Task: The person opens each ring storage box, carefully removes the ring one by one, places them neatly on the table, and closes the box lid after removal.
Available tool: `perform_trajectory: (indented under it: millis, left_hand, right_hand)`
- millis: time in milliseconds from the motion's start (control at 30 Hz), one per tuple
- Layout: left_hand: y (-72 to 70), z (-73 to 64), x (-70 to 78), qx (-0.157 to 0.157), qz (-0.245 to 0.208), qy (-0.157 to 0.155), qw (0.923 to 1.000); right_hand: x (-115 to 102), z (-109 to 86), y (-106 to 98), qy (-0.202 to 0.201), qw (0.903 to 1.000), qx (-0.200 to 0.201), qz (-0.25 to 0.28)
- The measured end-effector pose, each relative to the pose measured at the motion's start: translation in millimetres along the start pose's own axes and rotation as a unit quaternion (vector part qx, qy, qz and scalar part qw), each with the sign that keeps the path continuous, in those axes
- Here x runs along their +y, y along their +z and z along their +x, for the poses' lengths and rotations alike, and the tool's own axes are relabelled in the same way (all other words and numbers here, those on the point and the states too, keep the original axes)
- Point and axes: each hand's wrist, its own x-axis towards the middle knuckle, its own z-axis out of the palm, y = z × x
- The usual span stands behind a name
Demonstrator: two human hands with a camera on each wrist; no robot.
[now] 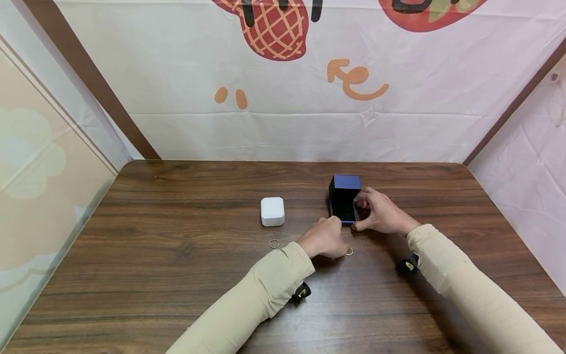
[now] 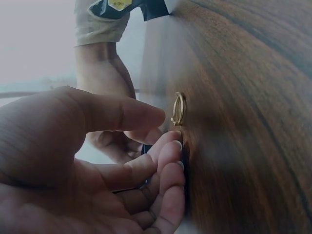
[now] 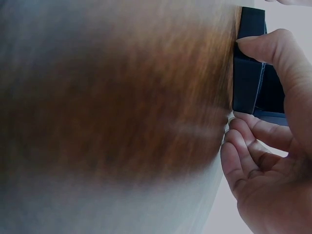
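Note:
A blue ring box [image 1: 347, 182] stands on the table with its lid up and its dark inside showing. My right hand [image 1: 385, 214] holds its base, with the thumb [image 3: 270, 46] on one side and fingertips [image 3: 243, 119] at another. Just in front of the box is my left hand [image 1: 326, 238], its thumb and bent fingers apart. Close to those fingertips, a gold-coloured ring [image 2: 182, 109] lies on the wood, partly seen beside the hand in the head view. The left forearm passes near a second ring [image 1: 271, 244].
A white rounded box [image 1: 272, 211] sits left of the blue one, behind the second ring. The brown wooden table [image 1: 177, 255] meets a printed cloth wall [image 1: 177, 130] at its far edge. Cloth also hangs along both sides.

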Motion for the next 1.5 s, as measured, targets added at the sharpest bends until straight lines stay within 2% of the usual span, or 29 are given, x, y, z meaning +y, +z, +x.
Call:
perform_trajectory:
  millis: [167,300,433,600,833,900,1000,1200,1500]
  left_hand:
    - [-7.0,1.8,-7.5,0.003,-0.03,0.0,0.9996]
    - [-17.8,2.6,-15.3,0.037,-0.054,-0.003,0.9979]
    - [-28.3,3.0,-20.2,0.091,-0.082,-0.002,0.9924]
    - [-32.8,6.1,-23.0,0.157,-0.149,-0.019,0.9761]
    - [-33.1,17.3,-23.0,0.214,-0.259,-0.052,0.9404]
    - [-33.4,20.5,-22.4,0.217,-0.286,-0.064,0.9312]
    - [-35.1,24.7,-21.6,0.213,-0.311,-0.07,0.9235]
    - [-36.0,36.1,-21.3,0.198,-0.323,-0.082,0.922]
    - [-36.0,51.9,-19.6,0.149,-0.382,-0.092,0.9072]
  right_hand:
    - [0.2,0.3,0.5,-0.007,0.9999,0.005,-0.005]
    - [0.0,1.0,0.4,-0.017,0.9997,0.013,-0.007]
    - [0.0,1.2,-0.3,-0.013,0.9998,0.016,-0.004]
    - [0.2,0.8,-0.2,-0.009,0.9999,0.011,-0.001]
    - [0.1,0.9,-0.4,-0.017,0.9998,0.012,-0.004]
    - [0.1,1.1,-0.5,-0.016,0.9998,0.012,-0.004]
    - [0.3,1.3,-0.6,-0.014,0.9998,0.013,-0.003]
    - [1.1,1.5,0.0,-0.014,0.9998,0.015,-0.002]
    - [1.1,1.3,0.2,-0.012,0.9999,0.01,-0.002]
